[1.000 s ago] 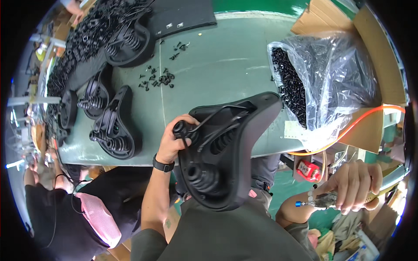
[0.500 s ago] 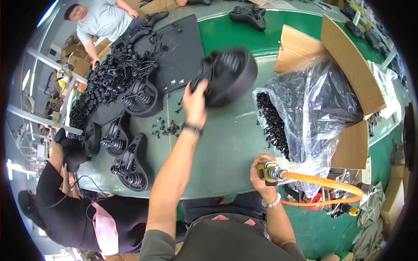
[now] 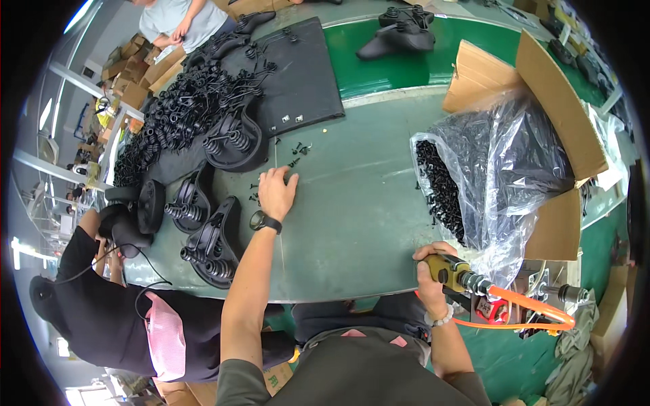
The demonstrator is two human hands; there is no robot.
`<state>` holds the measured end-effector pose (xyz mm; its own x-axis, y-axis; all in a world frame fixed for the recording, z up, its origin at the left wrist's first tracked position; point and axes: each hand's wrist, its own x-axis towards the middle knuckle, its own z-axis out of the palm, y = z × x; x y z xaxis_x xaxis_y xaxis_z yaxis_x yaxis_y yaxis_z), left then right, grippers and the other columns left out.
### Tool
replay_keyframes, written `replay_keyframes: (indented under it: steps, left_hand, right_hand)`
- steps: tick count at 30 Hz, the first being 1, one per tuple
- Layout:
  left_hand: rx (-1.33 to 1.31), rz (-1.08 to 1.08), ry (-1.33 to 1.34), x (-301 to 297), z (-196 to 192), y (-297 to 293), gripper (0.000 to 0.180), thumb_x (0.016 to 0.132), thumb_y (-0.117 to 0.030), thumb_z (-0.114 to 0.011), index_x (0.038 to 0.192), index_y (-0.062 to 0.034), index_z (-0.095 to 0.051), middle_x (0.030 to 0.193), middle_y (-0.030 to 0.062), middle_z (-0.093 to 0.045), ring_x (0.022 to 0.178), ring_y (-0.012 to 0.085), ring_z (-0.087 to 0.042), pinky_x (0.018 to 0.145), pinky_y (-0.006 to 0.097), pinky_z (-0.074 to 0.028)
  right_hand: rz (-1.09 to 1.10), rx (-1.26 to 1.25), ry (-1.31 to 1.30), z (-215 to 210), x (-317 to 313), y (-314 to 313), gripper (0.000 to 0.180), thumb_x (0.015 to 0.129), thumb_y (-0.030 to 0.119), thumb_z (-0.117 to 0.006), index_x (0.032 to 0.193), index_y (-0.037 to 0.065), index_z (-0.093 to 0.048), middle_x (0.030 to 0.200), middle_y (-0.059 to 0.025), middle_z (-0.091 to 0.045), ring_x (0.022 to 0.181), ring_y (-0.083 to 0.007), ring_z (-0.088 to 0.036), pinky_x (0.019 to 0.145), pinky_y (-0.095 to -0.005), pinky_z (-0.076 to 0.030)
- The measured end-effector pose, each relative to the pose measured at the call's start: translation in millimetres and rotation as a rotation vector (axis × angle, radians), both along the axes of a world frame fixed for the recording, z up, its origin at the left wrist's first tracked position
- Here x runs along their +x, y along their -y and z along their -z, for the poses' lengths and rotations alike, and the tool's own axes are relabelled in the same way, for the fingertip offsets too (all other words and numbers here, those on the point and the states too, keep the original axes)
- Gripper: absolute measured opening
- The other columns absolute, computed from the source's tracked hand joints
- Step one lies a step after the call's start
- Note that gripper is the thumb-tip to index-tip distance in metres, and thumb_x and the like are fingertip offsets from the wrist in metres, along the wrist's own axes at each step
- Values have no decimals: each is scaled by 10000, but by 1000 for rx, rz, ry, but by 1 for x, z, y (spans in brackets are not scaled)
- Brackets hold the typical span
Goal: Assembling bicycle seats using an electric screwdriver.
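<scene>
My left hand [image 3: 276, 195] is palm down over a small scatter of black screws [image 3: 298, 150] on the green worktable [image 3: 352, 223]. Its thumb stands apart from the fingers, and some screws beneath are hidden. Near the table's front edge, my right hand [image 3: 432, 274] grips a yellow-and-black air screwdriver [image 3: 449, 272] with an orange hose [image 3: 531, 303] trailing right. Left of my left hand lie black bicycle saddles with their springs up: a near one [image 3: 215, 247], one beside it [image 3: 191, 203] and one farther back [image 3: 237, 142]. Another saddle [image 3: 399, 39] lies on the green conveyor belt.
An open cardboard box [image 3: 565, 108] at the right has a clear plastic bag [image 3: 497, 169] of black screws [image 3: 439, 189]. Clamp parts and springs [image 3: 183, 105] are heaped on a black mat [image 3: 308, 74]. A co-worker [image 3: 135, 318] handles a saddle at left; another person [image 3: 179, 24] stands beyond.
The saddle my left hand held is out of that hand, and a saddle now lies farther away on the belt. My left hand has come back to the loose screws. The screwdriver has moved slightly right.
</scene>
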<state>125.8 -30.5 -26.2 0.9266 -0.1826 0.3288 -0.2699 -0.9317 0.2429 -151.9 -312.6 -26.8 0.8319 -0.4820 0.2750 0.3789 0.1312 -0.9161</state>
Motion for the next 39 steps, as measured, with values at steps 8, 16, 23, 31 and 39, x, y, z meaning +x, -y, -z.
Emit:
replay_keyframes:
  steps: [8,16,23,31,39]
  left_hand:
    - [132,40,2,24,5,-3,222,885,-295,-663,980,-108,-734,1048,87,-643,1044,326,-569,881,443,-476]
    - [-1153,183,-441,-117,-16,18,212,918,-130,-717,826,-31,-554,934,51,-693,832,71,-581,708,239,-485]
    - [-1591,207,-896,-246,-33,33,139,934,-24,-653,1062,23,-679,944,79,-694,853,144,-652,809,287,-538]
    - [-1953,435,-891,-267,-12,23,165,927,-106,-698,1066,-16,-698,1010,123,-672,876,198,-647,777,315,-533]
    - [-2018,257,-997,-272,-27,9,223,957,-180,-680,1063,16,-677,873,93,-651,758,178,-613,724,308,-517]
  right_hand:
    - [94,-47,-77,-9,0,-11,479,814,-62,-614,1250,37,-440,892,-83,-600,839,-151,-573,798,-312,-478]
    - [-134,269,230,-93,0,-51,455,904,232,-642,1256,46,-423,850,-99,-592,778,-232,-595,752,-399,-514]
    - [-198,337,303,-110,4,-87,510,899,376,-672,1247,95,-429,840,-114,-599,714,-269,-597,698,-449,-514]
    - [-194,382,220,-111,-1,-105,497,886,407,-632,1239,113,-442,799,-98,-579,674,-257,-578,651,-432,-494]
    - [-170,337,132,-115,3,-122,490,873,461,-592,1202,122,-464,755,-68,-562,599,-237,-555,587,-402,-474]
